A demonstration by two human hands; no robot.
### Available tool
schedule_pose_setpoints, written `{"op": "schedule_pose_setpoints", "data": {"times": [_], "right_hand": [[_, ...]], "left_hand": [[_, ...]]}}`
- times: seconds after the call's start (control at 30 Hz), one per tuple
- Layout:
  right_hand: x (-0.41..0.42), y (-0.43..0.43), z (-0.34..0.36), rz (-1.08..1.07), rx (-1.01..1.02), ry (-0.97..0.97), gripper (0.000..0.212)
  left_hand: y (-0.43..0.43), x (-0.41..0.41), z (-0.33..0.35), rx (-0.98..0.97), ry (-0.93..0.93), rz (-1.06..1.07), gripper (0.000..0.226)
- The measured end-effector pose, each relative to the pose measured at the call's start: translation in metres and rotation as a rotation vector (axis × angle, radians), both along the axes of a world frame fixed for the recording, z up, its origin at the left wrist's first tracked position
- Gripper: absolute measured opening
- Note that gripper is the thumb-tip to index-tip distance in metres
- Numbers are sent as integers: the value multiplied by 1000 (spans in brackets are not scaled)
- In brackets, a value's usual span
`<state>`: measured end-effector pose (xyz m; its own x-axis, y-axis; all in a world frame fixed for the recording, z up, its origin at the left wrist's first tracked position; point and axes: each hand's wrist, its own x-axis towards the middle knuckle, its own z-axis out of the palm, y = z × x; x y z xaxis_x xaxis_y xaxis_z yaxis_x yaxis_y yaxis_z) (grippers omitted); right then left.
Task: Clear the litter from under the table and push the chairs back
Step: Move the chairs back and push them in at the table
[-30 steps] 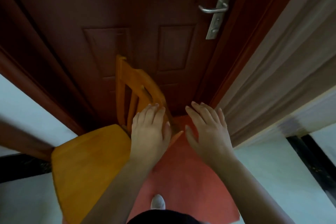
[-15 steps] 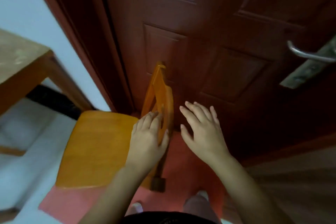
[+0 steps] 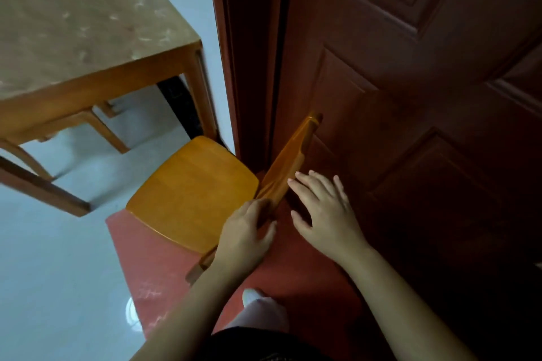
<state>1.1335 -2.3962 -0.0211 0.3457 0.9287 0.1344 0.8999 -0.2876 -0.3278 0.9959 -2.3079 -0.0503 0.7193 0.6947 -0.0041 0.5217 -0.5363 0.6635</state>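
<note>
Your chair (image 3: 190, 190) isn't home yet; it sits on the red mat (image 3: 164, 272), backrest (image 3: 293, 155) right up against the door (image 3: 410, 97), seat facing the table (image 3: 102, 79), near it but not under it. So by my read the push-back step is just opening; nothing tucked in so far.

Hands: your left hand (image 3: 246, 231) grips the near end of the backrest, fingers curled over the top rail, thumb on your side; your right hand (image 3: 325, 214) holds nothing, fingers straight & spread, tips at the rail's edge; touching it or just shy, can't tell.

Litter: none shows on the pale floor (image 3: 58, 272) under the table, but only part of that patch is in view; can't call it done.

Left to do, as I judge it: swing the chair off the door, slide it seat-first under the table edge; same for any others; check the hidden floor.

Count:
- table: 1
- chair you hold: 1; slanted wooden legs (image 3: 105, 129) under the table may be a 2nd, can't tell
- hands: 2; 1 gripping, 1 free
- door: 1; mat: 1
- white shoes (image 3: 252, 296): 2
- litter pcs seen: 0
</note>
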Motion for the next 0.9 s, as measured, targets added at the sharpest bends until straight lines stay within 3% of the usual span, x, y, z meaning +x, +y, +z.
{"op": "schedule_pose_setpoints", "data": {"times": [0.13, 0.37, 0.67, 0.9], "right_hand": [[20, 15, -6, 106, -50, 42, 54], [45, 44, -14, 323, -132, 64, 48], [64, 76, -20, 626, -273, 26, 36], [81, 102, -21, 846, -344, -40, 30]], "left_hand": [[7, 19, -10, -112, -30, 64, 43], [10, 25, -20, -97, 7, 140, 41], [13, 23, -18, -267, 12, 206, 43], [4, 27, -15, -207, 77, 387, 40]]}}
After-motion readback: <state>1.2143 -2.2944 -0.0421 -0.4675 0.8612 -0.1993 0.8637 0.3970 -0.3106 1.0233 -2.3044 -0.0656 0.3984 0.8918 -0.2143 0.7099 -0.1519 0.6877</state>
